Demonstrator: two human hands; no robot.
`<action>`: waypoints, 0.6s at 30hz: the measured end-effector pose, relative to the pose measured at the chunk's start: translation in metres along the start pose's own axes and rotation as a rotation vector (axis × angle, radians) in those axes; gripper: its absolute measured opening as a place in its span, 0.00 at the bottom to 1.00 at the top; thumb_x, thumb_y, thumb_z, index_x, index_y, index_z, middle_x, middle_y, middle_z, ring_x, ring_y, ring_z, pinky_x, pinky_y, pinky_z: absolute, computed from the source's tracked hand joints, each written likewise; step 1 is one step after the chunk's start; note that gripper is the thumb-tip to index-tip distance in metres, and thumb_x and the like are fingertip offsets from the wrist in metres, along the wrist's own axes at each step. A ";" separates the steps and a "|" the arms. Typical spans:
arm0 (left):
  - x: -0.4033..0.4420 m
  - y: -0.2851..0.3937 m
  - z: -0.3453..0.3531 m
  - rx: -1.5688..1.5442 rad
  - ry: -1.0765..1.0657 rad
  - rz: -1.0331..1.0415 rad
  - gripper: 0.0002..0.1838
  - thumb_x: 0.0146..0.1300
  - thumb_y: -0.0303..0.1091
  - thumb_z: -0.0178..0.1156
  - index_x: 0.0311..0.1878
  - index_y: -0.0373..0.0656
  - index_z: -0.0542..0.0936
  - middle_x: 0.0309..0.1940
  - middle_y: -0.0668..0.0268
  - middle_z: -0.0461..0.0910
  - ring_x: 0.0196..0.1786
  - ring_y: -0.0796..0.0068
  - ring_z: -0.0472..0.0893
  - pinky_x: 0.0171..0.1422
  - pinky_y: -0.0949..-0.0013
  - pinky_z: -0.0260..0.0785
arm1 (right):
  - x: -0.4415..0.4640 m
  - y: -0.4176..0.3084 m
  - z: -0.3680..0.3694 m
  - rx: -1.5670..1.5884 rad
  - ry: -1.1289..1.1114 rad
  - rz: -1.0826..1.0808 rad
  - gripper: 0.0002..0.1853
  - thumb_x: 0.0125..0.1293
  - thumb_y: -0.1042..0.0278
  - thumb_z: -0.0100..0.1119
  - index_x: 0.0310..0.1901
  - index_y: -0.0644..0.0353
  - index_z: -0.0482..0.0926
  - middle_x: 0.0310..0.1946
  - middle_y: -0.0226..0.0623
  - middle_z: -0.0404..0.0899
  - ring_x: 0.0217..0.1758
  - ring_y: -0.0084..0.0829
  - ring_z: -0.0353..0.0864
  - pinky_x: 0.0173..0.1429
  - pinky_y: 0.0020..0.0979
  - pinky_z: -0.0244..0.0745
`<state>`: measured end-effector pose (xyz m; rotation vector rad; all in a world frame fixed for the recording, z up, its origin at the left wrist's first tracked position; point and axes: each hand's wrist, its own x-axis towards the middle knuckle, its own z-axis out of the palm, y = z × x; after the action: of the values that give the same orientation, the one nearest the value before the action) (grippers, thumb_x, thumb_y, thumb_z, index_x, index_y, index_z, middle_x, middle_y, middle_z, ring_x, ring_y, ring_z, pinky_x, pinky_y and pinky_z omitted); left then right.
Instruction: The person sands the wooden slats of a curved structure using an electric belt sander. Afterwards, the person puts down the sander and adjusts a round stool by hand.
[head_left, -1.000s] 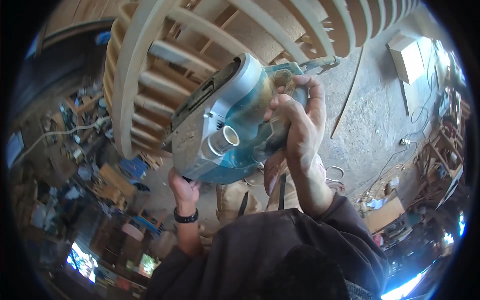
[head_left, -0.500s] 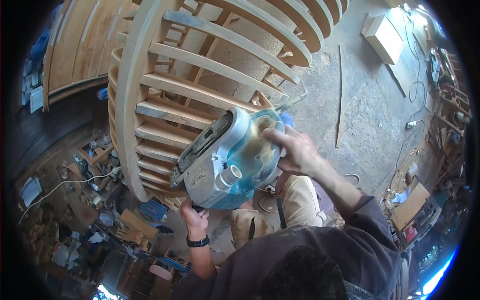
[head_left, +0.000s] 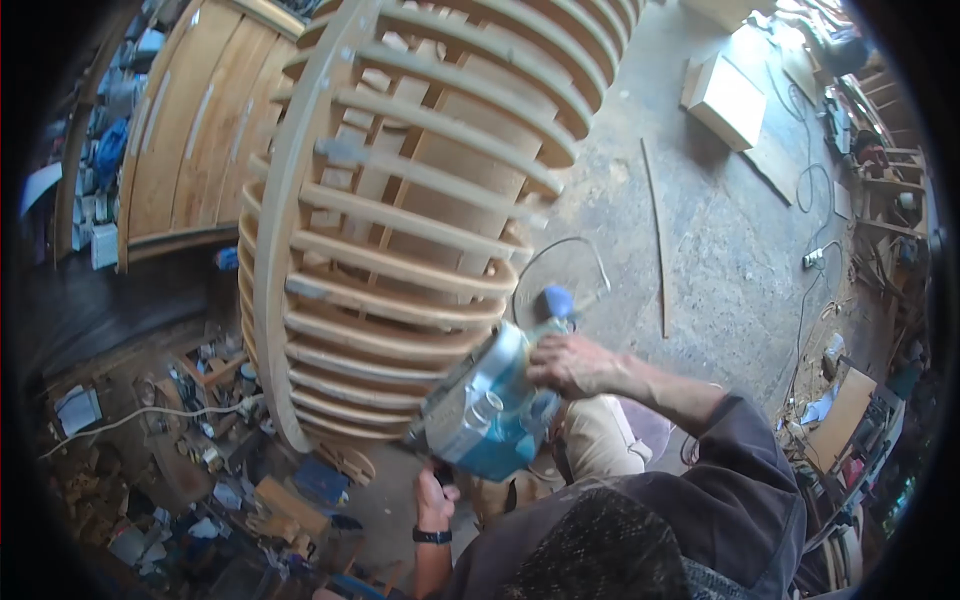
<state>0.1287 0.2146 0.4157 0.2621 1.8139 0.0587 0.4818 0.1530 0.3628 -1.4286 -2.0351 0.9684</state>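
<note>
On a cluttered workshop's concrete floor (head_left: 700, 250), a slatted wooden frame (head_left: 272, 260) shows more slats now the sander (head_left: 478, 425) has dropped to their near right ends; right hand (head_left: 573, 367) grips its top, left hand (head_left: 435, 502) its near edge.

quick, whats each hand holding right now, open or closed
Left hand: closed on the teal power tool, grip partly hidden.
Right hand: closed, holding the same tool at its other end.

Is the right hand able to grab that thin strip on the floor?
Probably not as things stand: the right hand is gripping the blue power tool, and the thin strip lies apart from it on the floor.
</note>
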 end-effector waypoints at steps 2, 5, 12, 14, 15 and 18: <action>-0.001 -0.023 0.006 0.035 0.003 -0.024 0.13 0.63 0.45 0.47 0.28 0.46 0.70 0.19 0.68 0.69 0.10 0.82 0.58 0.11 0.78 0.48 | -0.020 -0.014 -0.020 0.086 -0.048 0.023 0.06 0.52 0.71 0.57 0.31 0.57 0.71 0.27 0.37 0.73 0.36 0.39 0.75 0.45 0.39 0.70; -0.005 -0.044 0.025 0.106 -0.118 -0.077 0.15 0.63 0.46 0.47 0.26 0.46 0.71 0.17 0.69 0.68 0.10 0.82 0.59 0.11 0.78 0.48 | -0.041 -0.021 -0.050 0.131 -0.328 0.149 0.14 0.48 0.68 0.58 0.38 0.56 0.74 0.28 0.40 0.77 0.38 0.41 0.78 0.43 0.41 0.68; -0.014 -0.054 0.082 0.289 -0.176 -0.072 0.15 0.61 0.43 0.50 0.26 0.43 0.74 0.15 0.67 0.70 0.10 0.82 0.60 0.11 0.77 0.48 | -0.085 -0.023 -0.075 0.286 -0.635 0.256 0.20 0.44 0.69 0.59 0.44 0.53 0.77 0.34 0.44 0.80 0.44 0.48 0.79 0.47 0.47 0.71; -0.006 -0.059 0.089 0.317 -0.174 -0.056 0.15 0.61 0.42 0.51 0.26 0.42 0.75 0.15 0.66 0.70 0.10 0.81 0.61 0.11 0.76 0.49 | -0.096 -0.027 -0.075 0.283 -0.645 0.292 0.19 0.45 0.68 0.59 0.44 0.52 0.77 0.34 0.44 0.80 0.44 0.48 0.79 0.47 0.47 0.71; 0.001 -0.063 0.089 0.362 -0.111 0.000 0.15 0.60 0.42 0.51 0.24 0.41 0.75 0.15 0.67 0.70 0.11 0.81 0.63 0.11 0.76 0.50 | -0.098 -0.029 -0.076 0.276 -0.632 0.334 0.19 0.45 0.67 0.59 0.43 0.52 0.78 0.34 0.45 0.80 0.44 0.49 0.79 0.47 0.47 0.71; 0.000 -0.056 0.092 0.445 -0.064 0.034 0.15 0.59 0.41 0.53 0.22 0.39 0.76 0.14 0.68 0.69 0.12 0.79 0.65 0.12 0.74 0.52 | -0.107 -0.036 -0.071 0.241 -0.590 0.395 0.17 0.46 0.65 0.58 0.42 0.53 0.78 0.32 0.46 0.79 0.44 0.48 0.79 0.46 0.47 0.71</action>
<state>0.2090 0.1512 0.3822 0.6020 1.7430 -0.3292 0.5475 0.0652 0.4384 -1.5676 -1.9368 1.9210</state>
